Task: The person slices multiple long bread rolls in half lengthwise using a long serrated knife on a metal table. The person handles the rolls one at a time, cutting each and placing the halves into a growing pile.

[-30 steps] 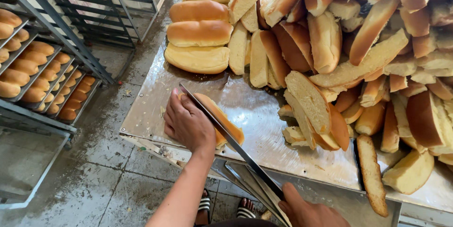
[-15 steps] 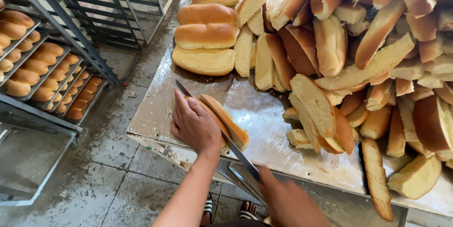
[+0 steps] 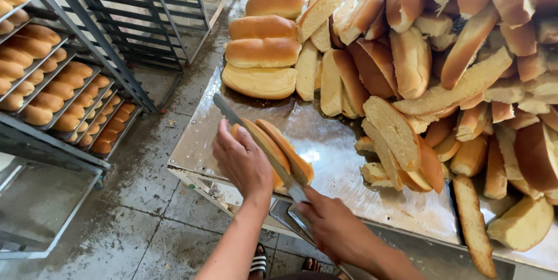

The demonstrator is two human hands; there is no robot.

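My left hand [image 3: 243, 161] presses down on a long bread loaf [image 3: 278, 151] lying on the metal table [image 3: 325, 140] near its front edge. My right hand [image 3: 334, 227] grips the handle of a long knife [image 3: 250, 134], whose blade runs lengthwise through the loaf, which is splitting into two halves. The knife tip sticks out beyond the loaf toward the whole loaves.
A big heap of sliced loaves [image 3: 442, 82] covers the table's right side. Several whole loaves [image 3: 263, 52] lie in a row at the back left. A metal rack [image 3: 52, 94] with trays of buns stands to the left on the wet floor [image 3: 133, 222].
The knife has pushed further along through the loaf, and the two halves have opened apart. My right hand has come forward toward the loaf.
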